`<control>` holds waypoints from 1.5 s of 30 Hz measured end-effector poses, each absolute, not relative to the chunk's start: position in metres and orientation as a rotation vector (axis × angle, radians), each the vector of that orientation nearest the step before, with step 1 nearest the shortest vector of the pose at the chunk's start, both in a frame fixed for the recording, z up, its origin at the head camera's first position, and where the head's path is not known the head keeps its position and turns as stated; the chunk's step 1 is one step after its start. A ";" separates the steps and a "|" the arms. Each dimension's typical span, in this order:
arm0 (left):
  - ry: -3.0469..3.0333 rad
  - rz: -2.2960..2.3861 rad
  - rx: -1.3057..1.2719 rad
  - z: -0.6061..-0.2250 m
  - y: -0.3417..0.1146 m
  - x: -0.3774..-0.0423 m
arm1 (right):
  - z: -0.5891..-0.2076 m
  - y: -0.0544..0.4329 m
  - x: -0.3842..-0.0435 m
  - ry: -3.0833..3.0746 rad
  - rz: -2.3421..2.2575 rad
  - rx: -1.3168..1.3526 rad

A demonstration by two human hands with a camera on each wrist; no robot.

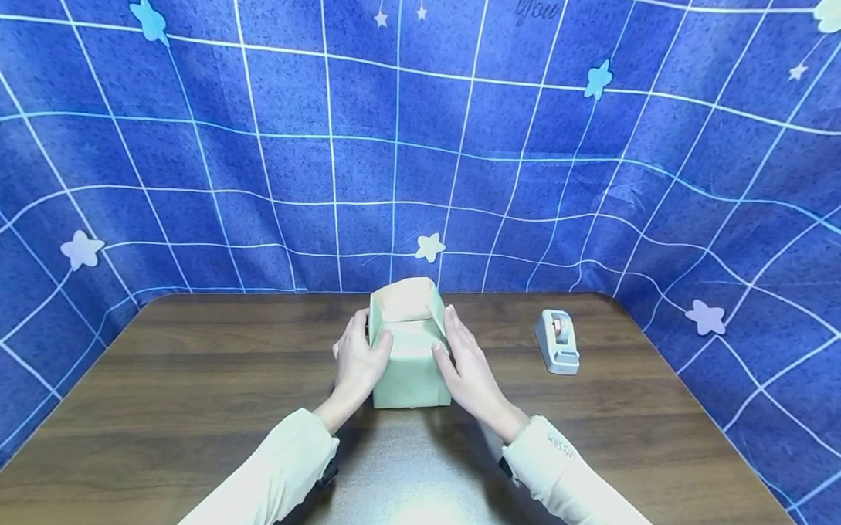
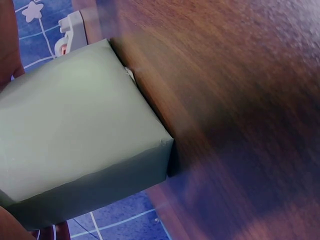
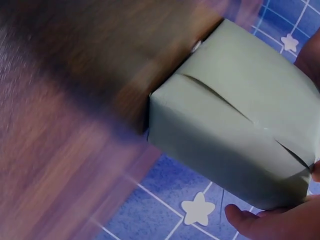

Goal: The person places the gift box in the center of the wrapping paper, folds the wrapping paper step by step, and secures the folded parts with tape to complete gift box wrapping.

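A pale green folded paper box [image 1: 412,382] stands on the table, its top end open with raised flaps. My left hand [image 1: 358,359] holds its left side, thumb over the near top edge and fingers on the outer side. Opposite, my right hand [image 1: 474,376] holds the right side, thumb likewise toward the near face. In the right wrist view the box [image 3: 225,140] has a seam that gapes in two slits, with a small pale bit at the bottom edge. The left wrist view gives the box's smooth near face [image 2: 75,120]; each hand is only partly visible there.
A white tape dispenser [image 1: 558,344] with a small roll of tape stands right of the box. Under everything is a dark wood-grain table [image 1: 236,364]. Blue cloth [image 1: 368,168] with white grid lines and stars hangs behind it and along the sides.
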State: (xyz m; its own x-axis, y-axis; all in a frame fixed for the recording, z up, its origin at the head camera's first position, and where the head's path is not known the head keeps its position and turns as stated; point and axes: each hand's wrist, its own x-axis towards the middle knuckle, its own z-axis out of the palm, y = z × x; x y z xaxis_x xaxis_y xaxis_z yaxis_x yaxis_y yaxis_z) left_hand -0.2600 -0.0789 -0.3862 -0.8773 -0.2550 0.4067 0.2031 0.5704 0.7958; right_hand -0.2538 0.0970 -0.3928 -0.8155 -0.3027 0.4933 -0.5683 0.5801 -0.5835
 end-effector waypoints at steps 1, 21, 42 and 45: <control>-2.318 -1.262 0.039 -0.387 -0.079 -0.260 | -0.393 0.097 -0.254 -2.482 1.070 0.719; -2.331 -1.275 0.041 -0.386 -0.080 -0.260 | -0.390 0.108 -0.260 -2.511 0.866 0.927; -2.324 -1.246 0.034 -0.386 -0.080 -0.259 | -0.382 0.108 -0.273 -2.464 1.142 0.896; -2.320 -1.254 0.031 -0.386 -0.080 -0.259 | -0.382 0.109 -0.276 -2.394 1.197 0.874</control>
